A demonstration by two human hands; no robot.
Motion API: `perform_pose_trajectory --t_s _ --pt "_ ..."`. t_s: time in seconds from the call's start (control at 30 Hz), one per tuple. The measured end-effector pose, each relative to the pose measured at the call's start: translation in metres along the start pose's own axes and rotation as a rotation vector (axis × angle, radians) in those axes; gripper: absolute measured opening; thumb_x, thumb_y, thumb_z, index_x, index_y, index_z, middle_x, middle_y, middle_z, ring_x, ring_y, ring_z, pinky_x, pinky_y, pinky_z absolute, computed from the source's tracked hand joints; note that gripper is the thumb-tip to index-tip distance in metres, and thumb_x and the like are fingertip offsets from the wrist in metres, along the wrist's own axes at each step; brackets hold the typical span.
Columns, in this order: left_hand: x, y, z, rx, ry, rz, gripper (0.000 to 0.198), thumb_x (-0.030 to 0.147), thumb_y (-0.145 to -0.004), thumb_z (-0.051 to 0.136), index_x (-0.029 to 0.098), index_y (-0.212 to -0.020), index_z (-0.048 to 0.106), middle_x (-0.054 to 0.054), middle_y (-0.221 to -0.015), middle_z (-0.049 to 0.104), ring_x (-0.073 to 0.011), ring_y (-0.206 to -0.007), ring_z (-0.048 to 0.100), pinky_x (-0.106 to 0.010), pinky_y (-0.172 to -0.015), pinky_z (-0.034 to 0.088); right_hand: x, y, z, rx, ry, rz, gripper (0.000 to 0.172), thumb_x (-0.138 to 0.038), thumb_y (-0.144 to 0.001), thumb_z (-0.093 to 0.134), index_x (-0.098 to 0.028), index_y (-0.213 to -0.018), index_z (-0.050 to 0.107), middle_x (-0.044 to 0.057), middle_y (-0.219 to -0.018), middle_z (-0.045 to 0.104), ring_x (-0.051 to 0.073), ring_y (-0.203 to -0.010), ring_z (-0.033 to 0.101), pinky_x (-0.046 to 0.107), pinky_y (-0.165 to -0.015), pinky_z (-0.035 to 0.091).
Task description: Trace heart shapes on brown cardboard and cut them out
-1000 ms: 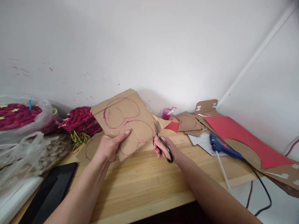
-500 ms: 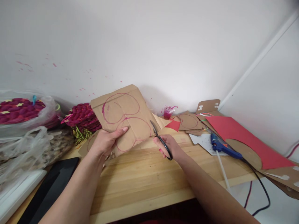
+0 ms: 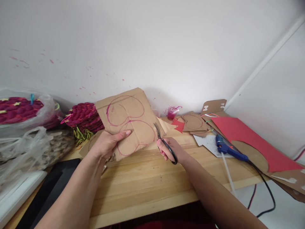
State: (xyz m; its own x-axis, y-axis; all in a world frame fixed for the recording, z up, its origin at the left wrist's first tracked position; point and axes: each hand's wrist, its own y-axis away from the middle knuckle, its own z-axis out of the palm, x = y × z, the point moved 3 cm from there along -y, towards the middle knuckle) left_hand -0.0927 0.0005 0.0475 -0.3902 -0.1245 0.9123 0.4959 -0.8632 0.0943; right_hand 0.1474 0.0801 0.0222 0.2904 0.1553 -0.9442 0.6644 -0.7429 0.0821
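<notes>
My left hand grips a brown cardboard sheet by its lower left part, thumb on top and fingers hidden beneath. Two rounded heart-like outlines in magenta marker cover the sheet, which is tilted up above the table. In my right hand is a pair of black-handled scissors, fingers through the handle loops. The blades lie at the sheet's right edge, close to the lower outline. Whether the blades are apart is hard to make out.
A wooden table lies below. To the right are a blue glue gun with a cord, red card and cardboard pieces. A purple-stained cup stands behind. At left are magenta woven pieces, plastic bags and a black tablet-like slab.
The cardboard sheet has shifted slightly right and tilted a little. The scissors stay at its right edge, and the whole view has turned slightly.
</notes>
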Motion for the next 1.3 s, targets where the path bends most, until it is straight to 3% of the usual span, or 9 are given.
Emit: perform_pose_trajectory --t_s 0.23,0.33,0.43,0.53,0.6,0.73,0.9,1.13,1.3 --pt "-0.001 -0.001 0.003 0.015 0.043 -0.031 0.059 0.020 -0.046 0.102 0.018 -0.100 0.079 -0.014 -0.104 0.081 -0.0309 -0.098 0.078 -0.039 -0.082 0.066 0.002 0.000 -0.001 0.124 0.020 0.012 0.066 -0.083 -0.080 0.061 -0.024 -0.059 0.039 -0.005 -0.046 0.039 0.009 -0.035 0.040 0.023 -0.033 0.032" --pt "0.003 0.001 0.006 -0.036 0.146 -0.028 0.068 0.054 -0.051 0.099 0.019 -0.106 0.079 -0.014 -0.110 0.080 -0.0349 -0.109 0.074 -0.040 -0.080 0.066 0.001 -0.001 -0.001 0.213 -0.050 -0.012 0.067 -0.085 -0.078 0.061 -0.024 -0.059 0.039 -0.005 -0.046 0.040 0.009 -0.034 0.040 0.023 -0.032 0.032" --pt "0.000 0.007 0.015 -0.217 0.246 0.019 0.089 0.087 -0.057 0.076 0.020 -0.115 0.077 -0.016 -0.127 0.074 -0.0369 -0.120 0.069 -0.039 -0.081 0.065 -0.003 -0.003 -0.003 0.303 -0.186 -0.041 0.070 -0.090 -0.078 0.054 -0.024 -0.059 0.042 -0.004 -0.047 0.044 0.009 -0.033 0.043 0.023 -0.031 0.033" --pt "-0.021 0.020 0.033 -0.419 0.228 0.005 0.080 0.079 -0.056 0.084 0.022 -0.111 0.075 -0.018 -0.134 0.069 -0.0358 -0.124 0.066 -0.042 -0.088 0.062 -0.005 -0.005 -0.003 0.373 -0.288 -0.080 0.073 -0.092 -0.077 0.051 -0.023 -0.058 0.044 -0.004 -0.047 0.044 0.009 -0.032 0.044 0.022 -0.030 0.033" --pt "-0.040 0.029 0.048 -0.494 0.207 -0.057 0.055 0.051 -0.061 0.097 0.025 -0.104 0.075 -0.015 -0.129 0.073 -0.0328 -0.122 0.068 -0.042 -0.088 0.061 -0.003 -0.006 0.002 0.362 -0.319 -0.069 0.072 -0.093 -0.074 0.054 -0.022 -0.060 0.046 -0.004 -0.047 0.045 0.008 -0.032 0.044 0.021 -0.030 0.034" --pt "-0.057 0.034 0.074 -0.322 0.314 -0.090 0.036 0.044 -0.064 0.097 0.020 -0.079 0.076 -0.007 -0.093 0.079 -0.0218 -0.090 0.074 -0.032 -0.081 0.060 0.001 -0.006 0.020 0.237 -0.295 -0.046 0.066 -0.085 -0.069 0.069 -0.022 -0.065 0.048 -0.006 -0.046 0.046 0.008 -0.032 0.044 0.020 -0.031 0.035" --pt "-0.044 0.025 0.087 0.046 0.390 -0.059 0.034 0.031 -0.062 0.097 0.017 -0.085 0.076 -0.001 -0.084 0.077 -0.0114 -0.066 0.067 -0.022 -0.060 0.055 -0.001 -0.006 0.030 0.160 -0.314 -0.041 0.071 -0.091 -0.070 0.063 -0.023 -0.061 0.042 -0.006 -0.046 0.045 0.008 -0.032 0.044 0.021 -0.030 0.033" --pt "-0.016 0.021 0.091 -0.010 0.132 0.347 0.043 0.027 -0.065 0.094 0.018 -0.104 0.077 -0.007 -0.112 0.079 -0.0241 -0.109 0.073 -0.034 -0.095 0.059 -0.009 0.001 0.033 0.007 -0.369 -0.002 0.078 -0.100 -0.067 0.053 -0.023 -0.059 0.046 -0.005 -0.046 0.044 0.008 -0.034 0.043 0.023 -0.033 0.034" --pt "-0.004 0.009 0.064 0.212 0.139 0.359 0.049 0.029 -0.061 0.095 0.021 -0.105 0.077 -0.007 -0.111 0.079 -0.0259 -0.106 0.074 -0.033 -0.082 0.064 -0.010 0.010 0.042 -0.172 -0.359 0.027 0.081 -0.100 -0.068 0.050 -0.020 -0.060 0.048 -0.004 -0.047 0.046 0.008 -0.035 0.045 0.023 -0.036 0.037"
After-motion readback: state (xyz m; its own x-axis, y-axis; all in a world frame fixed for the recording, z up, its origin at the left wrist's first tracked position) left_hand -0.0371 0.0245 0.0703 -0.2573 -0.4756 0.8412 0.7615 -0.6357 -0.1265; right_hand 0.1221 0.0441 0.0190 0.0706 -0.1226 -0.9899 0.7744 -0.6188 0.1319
